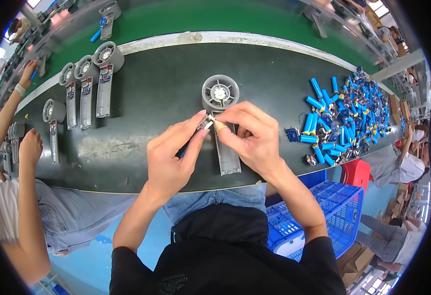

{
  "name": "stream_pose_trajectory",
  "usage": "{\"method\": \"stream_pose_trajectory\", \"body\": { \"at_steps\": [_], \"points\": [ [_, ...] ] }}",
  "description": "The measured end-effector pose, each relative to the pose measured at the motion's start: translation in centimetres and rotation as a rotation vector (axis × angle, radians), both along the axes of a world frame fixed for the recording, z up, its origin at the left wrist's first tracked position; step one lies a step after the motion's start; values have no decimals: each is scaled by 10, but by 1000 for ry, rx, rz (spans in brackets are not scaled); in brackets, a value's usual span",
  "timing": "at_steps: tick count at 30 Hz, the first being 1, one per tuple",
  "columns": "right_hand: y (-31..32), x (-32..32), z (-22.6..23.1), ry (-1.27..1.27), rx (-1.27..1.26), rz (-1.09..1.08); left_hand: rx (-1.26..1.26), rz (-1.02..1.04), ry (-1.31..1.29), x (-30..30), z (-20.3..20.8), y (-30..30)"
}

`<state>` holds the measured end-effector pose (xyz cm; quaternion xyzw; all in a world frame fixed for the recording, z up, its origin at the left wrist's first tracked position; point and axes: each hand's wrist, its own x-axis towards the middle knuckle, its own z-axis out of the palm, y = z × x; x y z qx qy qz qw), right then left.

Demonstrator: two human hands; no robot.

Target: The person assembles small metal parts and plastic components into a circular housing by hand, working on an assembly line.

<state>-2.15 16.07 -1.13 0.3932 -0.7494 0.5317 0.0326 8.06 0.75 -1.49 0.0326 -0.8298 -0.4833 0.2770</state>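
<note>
With our left hand and right hand we pinch a small silvery connector between narrowed fingertips, just above the grey plastic handheld fan housing lying on the dark worktable.

No labels, signs or screens legible anywhere. Packaging only: blue slotted plastic crate at lower right of frame, below the worktop edge, rectangular, open top, holding something white in its lower left corner. Brown cardboard boxes on the floor at bottom right, just under the crate. More brown cartons at right edge, too small to detail.
</note>
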Motion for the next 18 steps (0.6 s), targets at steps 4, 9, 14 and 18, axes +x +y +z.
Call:
{"method": "stream_pose_trajectory", "body": {
  "at_steps": [4,9,14,18],
  "points": [
    [0,0,1,49,9,-9,-58,12,57,0,-4,2],
    [1,-5,-3,81,-2,6,-97,-38,52,1,1,1],
    [1,-2,-3,92,-2,-10,-112,-89,32,0,2,-4],
    [-1,-5,-5,225,-18,-4,-54,-115,-29,0,3,-4]
  ]
}}
